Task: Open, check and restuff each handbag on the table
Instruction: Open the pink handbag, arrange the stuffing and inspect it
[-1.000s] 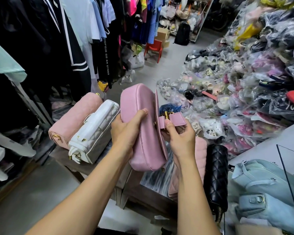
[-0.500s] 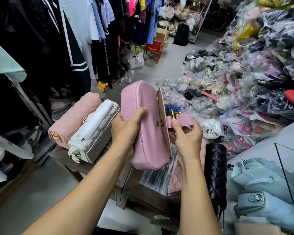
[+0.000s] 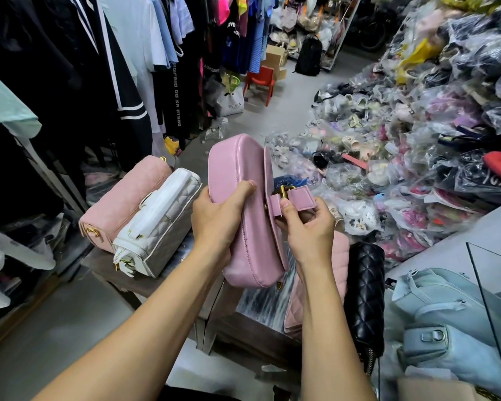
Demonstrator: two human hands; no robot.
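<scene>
A rack of dark and white hanging clothes (image 3: 104,68) fills the far left. Below it, on the left end of the dark table (image 3: 162,285), a pale pink quilted handbag (image 3: 122,204) lies on its side with a white quilted handbag (image 3: 159,224) leaning against it. The left hand (image 3: 214,224) is wrapped around the back of a smooth glossy pink handbag (image 3: 243,215), held upright above the table's middle, thumb pressed on its upper face and the other fingers hidden behind it. The bag's flap (image 3: 269,198) stands slightly ajar. Just right of it, the right hand (image 3: 310,230) pinches the flap's pink strap tab (image 3: 295,198) beside a gold buckle (image 3: 284,192), thumb on top, remaining fingers curled beneath. Under that hand another pink quilted bag (image 3: 339,261) stands on the table, touching a black quilted handbag (image 3: 365,290). Farther right lie pale blue handbags (image 3: 434,302), and heaps of plastic-wrapped goods (image 3: 417,134) cover the floor beyond.
</scene>
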